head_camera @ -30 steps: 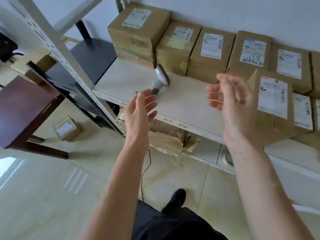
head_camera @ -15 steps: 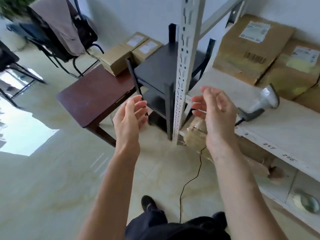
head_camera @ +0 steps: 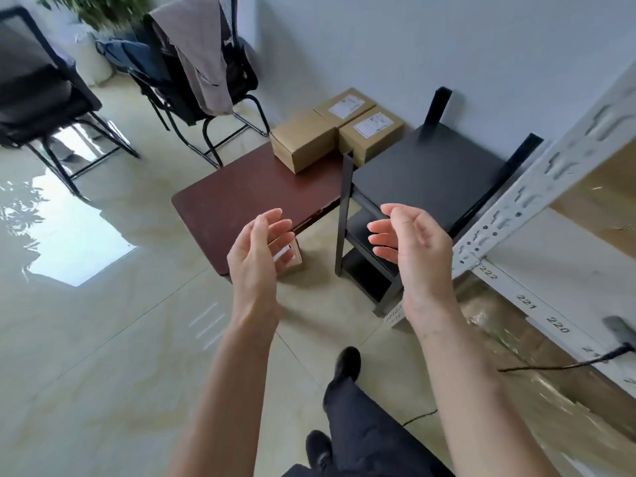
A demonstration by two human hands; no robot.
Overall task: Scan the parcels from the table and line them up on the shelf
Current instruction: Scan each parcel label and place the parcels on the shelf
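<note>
Three brown cardboard parcels stand at the far end of the dark red table (head_camera: 241,201): an unlabelled one (head_camera: 303,142) in front, a labelled one (head_camera: 371,134) to its right and another (head_camera: 344,105) behind. A small parcel (head_camera: 290,258) lies on the floor under the table, partly hidden by my left hand (head_camera: 256,249). My left hand and my right hand (head_camera: 409,242) hover empty, fingers relaxed, palms facing each other, short of the table. The white shelf (head_camera: 537,304) runs along the right edge; the scanner's handle (head_camera: 619,330) and cable show there.
A black side table (head_camera: 423,180) stands between the red table and the shelf's white upright (head_camera: 537,187). Two black chairs, one draped with a jacket (head_camera: 196,49), stand at the back left. Wrapped cardboard lies under the shelf. My feet are on the tiled floor.
My view has swung left from the shelf toward the red table. Both empty hands travelled along with it and now hover in front of the table.
</note>
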